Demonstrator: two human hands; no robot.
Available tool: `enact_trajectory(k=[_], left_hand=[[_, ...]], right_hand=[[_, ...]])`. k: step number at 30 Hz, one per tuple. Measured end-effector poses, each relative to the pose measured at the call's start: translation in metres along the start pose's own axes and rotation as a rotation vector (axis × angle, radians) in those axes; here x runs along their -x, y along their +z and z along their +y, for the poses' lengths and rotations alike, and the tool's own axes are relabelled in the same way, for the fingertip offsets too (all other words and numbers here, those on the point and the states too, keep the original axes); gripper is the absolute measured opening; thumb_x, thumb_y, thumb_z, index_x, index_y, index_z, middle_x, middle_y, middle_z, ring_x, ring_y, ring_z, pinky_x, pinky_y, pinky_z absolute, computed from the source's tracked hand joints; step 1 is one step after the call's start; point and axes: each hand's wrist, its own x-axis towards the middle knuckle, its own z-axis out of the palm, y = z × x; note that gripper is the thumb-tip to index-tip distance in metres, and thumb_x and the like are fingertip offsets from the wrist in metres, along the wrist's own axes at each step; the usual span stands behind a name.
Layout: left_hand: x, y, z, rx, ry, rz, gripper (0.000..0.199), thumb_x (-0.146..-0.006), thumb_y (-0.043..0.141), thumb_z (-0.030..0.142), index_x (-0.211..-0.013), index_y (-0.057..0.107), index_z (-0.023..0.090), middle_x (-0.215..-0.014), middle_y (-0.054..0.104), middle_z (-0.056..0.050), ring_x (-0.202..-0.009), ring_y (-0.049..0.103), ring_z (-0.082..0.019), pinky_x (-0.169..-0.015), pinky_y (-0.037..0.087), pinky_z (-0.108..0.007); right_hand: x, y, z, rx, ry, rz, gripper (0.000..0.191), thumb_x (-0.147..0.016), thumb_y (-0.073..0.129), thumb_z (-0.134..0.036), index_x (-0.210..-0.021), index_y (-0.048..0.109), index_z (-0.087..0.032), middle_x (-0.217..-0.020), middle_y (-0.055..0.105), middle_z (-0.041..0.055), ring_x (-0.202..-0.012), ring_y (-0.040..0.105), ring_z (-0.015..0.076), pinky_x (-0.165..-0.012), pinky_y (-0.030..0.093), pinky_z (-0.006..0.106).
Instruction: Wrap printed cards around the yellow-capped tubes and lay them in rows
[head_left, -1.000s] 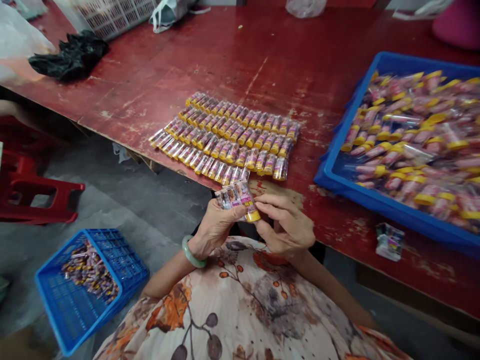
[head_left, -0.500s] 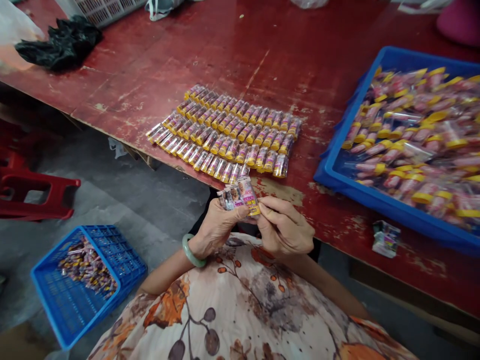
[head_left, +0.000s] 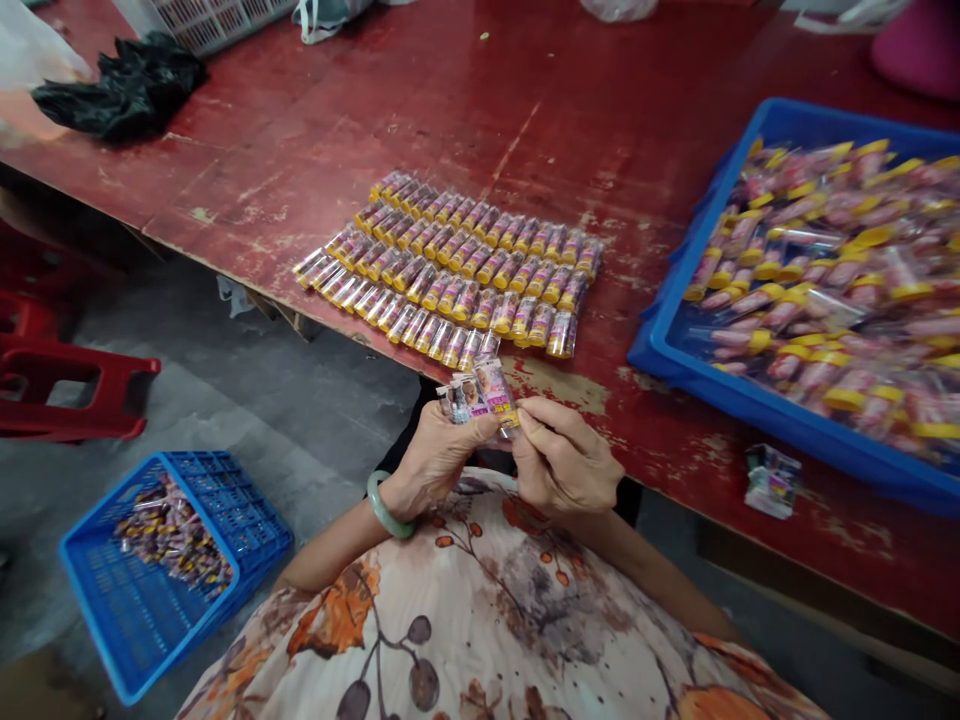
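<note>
Fanned out between thumb and fingers of my left hand (head_left: 439, 447) are several small printed packets (head_left: 463, 397). My right hand (head_left: 566, 455) pinches the lower edge of the nearest packet (head_left: 496, 390), a pink and yellow printed one, so both hands meet at it. Just beyond them, rows of small clear tubes with yellow caps (head_left: 457, 270) lie side by side on the red table (head_left: 315, 150). To the right, a blue tray (head_left: 679, 355) holds a loose heap of yellow-capped tubes with pink contents (head_left: 840, 270).
A small stack of packets (head_left: 772, 481) lies near the table edge at right. On the floor at left stand a blue basket (head_left: 142, 620) with small packed items and a red stool (head_left: 75, 385). A black plastic bag (head_left: 120, 88) lies at the table's back left.
My right hand has shifted very slightly left, still at the front packet. The rows and the tray look the same.
</note>
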Motion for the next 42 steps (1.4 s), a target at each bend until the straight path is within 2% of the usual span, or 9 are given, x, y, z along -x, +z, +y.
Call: enact_trajectory(k=[6, 9, 13, 17, 21, 25, 34, 38, 42], left_hand=[[-0.002, -0.002, 0.0, 0.018, -0.008, 0.016, 0.037, -0.053, 0.09, 0.033, -0.08, 0.073, 0.014, -0.077, 0.07, -0.003, -0.067, 0.062, -0.012, -0.072, 0.052, -0.026], [-0.005, -0.011, 0.002, -0.029, -0.005, 0.014, 0.037, -0.057, 0.088, 0.036, -0.082, 0.073, 0.013, -0.076, 0.071, -0.004, -0.064, 0.063, -0.013, -0.065, 0.053, -0.026], [-0.011, -0.029, 0.013, -0.198, 0.013, -0.045, 0.035, -0.063, 0.083, 0.041, -0.077, 0.072, 0.01, -0.065, 0.068, -0.006, -0.055, 0.062, -0.014, -0.052, 0.051, -0.024], [-0.015, -0.046, 0.03, -0.261, 0.128, -0.029, 0.036, -0.059, 0.084, 0.04, -0.077, 0.072, 0.011, -0.063, 0.066, -0.004, -0.053, 0.06, -0.013, -0.05, 0.05, -0.022], [-0.015, -0.067, 0.047, -0.263, 0.226, 0.042, 0.034, -0.061, 0.083, 0.041, -0.07, 0.072, 0.011, -0.059, 0.065, -0.005, -0.05, 0.058, -0.012, -0.052, 0.051, -0.024], [-0.013, -0.085, 0.063, -0.211, 0.293, 0.116, 0.034, -0.063, 0.082, 0.043, -0.07, 0.072, 0.011, -0.06, 0.067, -0.006, -0.051, 0.06, -0.013, -0.052, 0.05, -0.025], [-0.03, -0.11, 0.075, 0.076, 0.359, 0.294, 0.04, -0.068, 0.079, 0.047, -0.086, 0.072, 0.012, -0.08, 0.071, -0.006, -0.066, 0.065, -0.015, -0.06, 0.055, -0.026], [-0.037, -0.113, 0.079, 0.028, 0.402, 0.286, 0.038, -0.067, 0.079, 0.045, -0.088, 0.072, 0.013, -0.079, 0.071, -0.005, -0.066, 0.065, -0.014, -0.059, 0.052, -0.024], [-0.035, -0.107, 0.085, -0.112, 0.417, 0.286, 0.039, -0.054, 0.089, 0.03, -0.083, 0.071, 0.013, -0.073, 0.07, -0.002, -0.061, 0.06, -0.011, -0.057, 0.048, -0.022]], right_hand=[[0.0, 0.001, 0.003, 0.002, -0.03, -0.018, 0.038, -0.076, 0.063, -0.003, -0.108, 0.064, -0.024, -0.095, 0.071, 0.0059, -0.078, 0.071, 0.0194, -0.065, 0.06, 0.031], [-0.005, -0.004, 0.008, -0.115, -0.018, -0.134, 0.036, -0.076, 0.064, -0.006, -0.108, 0.065, -0.022, -0.097, 0.07, 0.0074, -0.085, 0.07, 0.0215, -0.068, 0.059, 0.033], [-0.027, -0.001, 0.023, -0.372, 0.314, -0.413, 0.023, -0.082, 0.065, -0.021, -0.105, 0.066, -0.02, -0.102, 0.069, 0.0091, -0.082, 0.068, 0.0204, -0.065, 0.058, 0.031], [-0.058, 0.035, 0.022, -0.557, 0.618, -0.539, 0.033, -0.078, 0.071, -0.034, -0.107, 0.065, -0.019, -0.088, 0.069, 0.0052, -0.067, 0.064, 0.0158, -0.055, 0.055, 0.026], [-0.084, 0.084, 0.007, -0.649, 0.692, -0.661, 0.045, -0.067, 0.077, -0.032, -0.108, 0.066, -0.017, -0.08, 0.068, 0.0023, -0.057, 0.059, 0.0124, -0.051, 0.051, 0.024], [-0.099, 0.123, -0.005, -0.756, 0.797, -0.854, 0.044, -0.064, 0.075, -0.03, -0.105, 0.066, -0.016, -0.07, 0.067, 0.001, -0.058, 0.06, 0.0142, -0.052, 0.05, 0.025], [-0.099, 0.171, -0.018, -1.056, 1.074, -0.591, 0.031, -0.05, 0.071, -0.021, -0.08, 0.066, -0.017, -0.068, 0.062, -0.0017, -0.054, 0.054, 0.0097, -0.046, 0.044, 0.022], [-0.099, 0.175, -0.02, -0.979, 1.095, -0.555, 0.035, -0.05, 0.073, -0.023, -0.083, 0.065, -0.016, -0.069, 0.062, -0.002, -0.049, 0.05, 0.0083, -0.04, 0.039, 0.02], [-0.098, 0.179, -0.022, -0.84, 1.033, -0.553, 0.037, -0.052, 0.075, -0.029, -0.084, 0.062, -0.017, -0.063, 0.059, -0.0034, -0.047, 0.049, 0.0093, -0.04, 0.039, 0.022]])
